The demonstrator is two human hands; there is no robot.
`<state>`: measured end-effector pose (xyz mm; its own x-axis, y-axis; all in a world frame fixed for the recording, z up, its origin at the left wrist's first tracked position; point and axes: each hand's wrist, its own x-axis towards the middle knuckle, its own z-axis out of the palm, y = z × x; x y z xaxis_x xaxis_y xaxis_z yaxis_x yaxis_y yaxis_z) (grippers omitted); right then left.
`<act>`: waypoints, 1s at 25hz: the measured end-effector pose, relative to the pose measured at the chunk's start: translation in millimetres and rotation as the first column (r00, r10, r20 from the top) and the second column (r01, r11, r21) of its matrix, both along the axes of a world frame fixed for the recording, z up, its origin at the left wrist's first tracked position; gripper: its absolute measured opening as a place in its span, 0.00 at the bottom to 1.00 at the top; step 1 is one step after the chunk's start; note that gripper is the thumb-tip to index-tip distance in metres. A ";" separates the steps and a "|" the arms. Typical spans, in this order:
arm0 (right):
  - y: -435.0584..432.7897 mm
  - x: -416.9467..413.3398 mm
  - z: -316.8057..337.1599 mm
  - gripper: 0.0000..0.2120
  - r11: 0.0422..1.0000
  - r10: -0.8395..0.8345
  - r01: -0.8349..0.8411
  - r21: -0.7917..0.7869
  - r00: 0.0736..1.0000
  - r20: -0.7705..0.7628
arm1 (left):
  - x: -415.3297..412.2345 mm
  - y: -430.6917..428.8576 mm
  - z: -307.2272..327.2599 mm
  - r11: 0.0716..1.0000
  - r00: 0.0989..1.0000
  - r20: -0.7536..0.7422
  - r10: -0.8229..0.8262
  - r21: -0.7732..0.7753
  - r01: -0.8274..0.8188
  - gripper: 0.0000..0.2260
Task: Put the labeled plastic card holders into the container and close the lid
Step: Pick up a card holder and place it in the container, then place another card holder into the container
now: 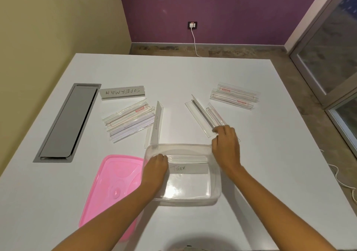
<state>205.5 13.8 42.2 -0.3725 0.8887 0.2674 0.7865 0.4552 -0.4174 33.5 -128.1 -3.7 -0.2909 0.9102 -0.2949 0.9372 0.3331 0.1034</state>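
Observation:
A clear plastic container (214,191) stands near the table's front edge. Inside it lies a card holder labelled TIGER (188,168), with more holders stacked behind it. My left hand (156,164) is inside the container, fingers closed on the left end of the TIGER holder. My right hand (226,144) is at the container's far right corner, curled over the end of a clear holder (201,113) that lies on the table. The pink lid (108,189) lies flat to the left of the container. A holder labelled SUPERMAN (122,92) stands further back.
Several more clear holders lie in groups: a left pile (128,120), an upright one (156,124) beside it, and a far right pair (233,96). A grey cable hatch (67,122) is set into the white table (173,73) at the left. A white cable (337,175) trails off the right edge.

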 end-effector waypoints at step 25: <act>25.8 36.5 38.1 0.26 0.658 -0.178 -0.042 -0.752 0.961 -0.209 | -22.4 36.9 90.4 0.777 0.952 0.162 -0.260 0.620 0.107 0.25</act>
